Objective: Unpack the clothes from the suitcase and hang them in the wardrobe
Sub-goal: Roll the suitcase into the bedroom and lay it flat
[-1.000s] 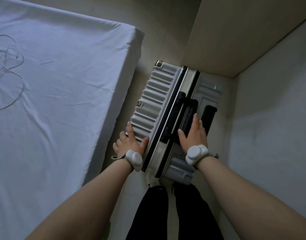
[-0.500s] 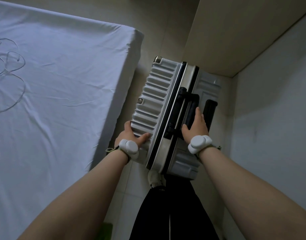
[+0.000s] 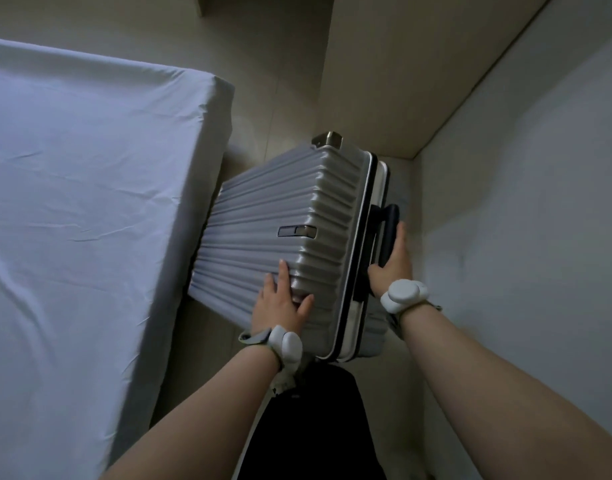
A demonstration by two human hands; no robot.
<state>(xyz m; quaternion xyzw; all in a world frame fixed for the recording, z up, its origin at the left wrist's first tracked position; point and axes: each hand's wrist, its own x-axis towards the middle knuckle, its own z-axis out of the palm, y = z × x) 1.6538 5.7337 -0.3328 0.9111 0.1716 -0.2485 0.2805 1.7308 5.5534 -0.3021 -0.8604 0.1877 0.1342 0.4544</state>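
A closed grey ribbed hard-shell suitcase [image 3: 263, 237] is tilted between the bed and the wall, its broad ribbed face turned up toward me. My left hand [image 3: 280, 299] presses flat on that face near its lower corner, fingers spread. My right hand [image 3: 391, 261] is wrapped around the dark side handle [image 3: 389, 226] on the suitcase's right edge. No clothes show; the case is shut. A white band sits on each wrist.
A bed with a pale sheet [image 3: 72, 220] fills the left side, its edge touching the suitcase. A white wall [image 3: 522, 237] stands close on the right. Beige floor [image 3: 280, 81] runs ahead; a beige panel [image 3: 401, 64] rises beyond. My dark trouser legs [image 3: 315, 427] are below.
The suitcase has tipped from standing on edge toward the bed, its ribbed face now up. My left hand moved onto that face; my right hand stays on the handle.
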